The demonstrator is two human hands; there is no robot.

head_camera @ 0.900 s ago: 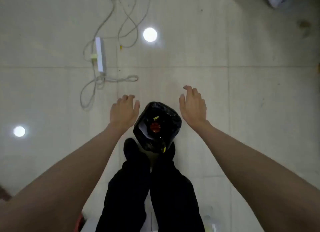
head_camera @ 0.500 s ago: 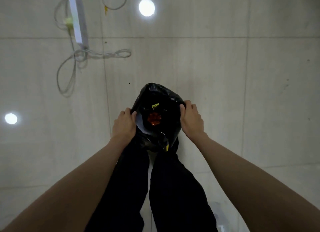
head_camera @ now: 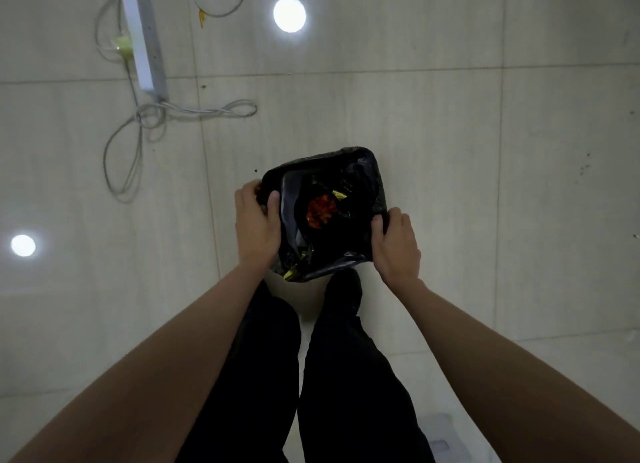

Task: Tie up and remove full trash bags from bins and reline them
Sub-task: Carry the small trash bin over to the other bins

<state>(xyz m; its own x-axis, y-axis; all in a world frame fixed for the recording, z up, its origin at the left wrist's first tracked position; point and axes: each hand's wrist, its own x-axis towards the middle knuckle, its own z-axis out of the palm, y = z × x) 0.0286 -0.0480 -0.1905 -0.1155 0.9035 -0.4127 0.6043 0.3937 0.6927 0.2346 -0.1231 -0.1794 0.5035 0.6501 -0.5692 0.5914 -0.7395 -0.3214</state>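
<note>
- Since half a second ago both hands have slid apart along the rim of the black trash bag (head_camera: 372,182), and its mouth now looks wider and squarer.
- The left hand (head_camera: 257,225) grips the bag's left edge, thumb hooked over the rim on the inside, fingers curled round the outside.
- The right hand (head_camera: 396,246) pinches the bag's near right corner, knuckles up, fingers folded onto the plastic.
- Both forearms reach forward and inward from the lower corners, wrists nearly straight.
- The bag stands on the tiled floor (head_camera: 485,133), just ahead of the person's dark-trousered legs (head_camera: 349,376); the bin under it cannot be made out.
- Inside the bag lies red-orange rubbish (head_camera: 320,209) with yellow scraps beside it.
- Well beyond the bag, up to its left, a white power strip (head_camera: 143,37) lies with looped cable (head_camera: 194,111).
</note>
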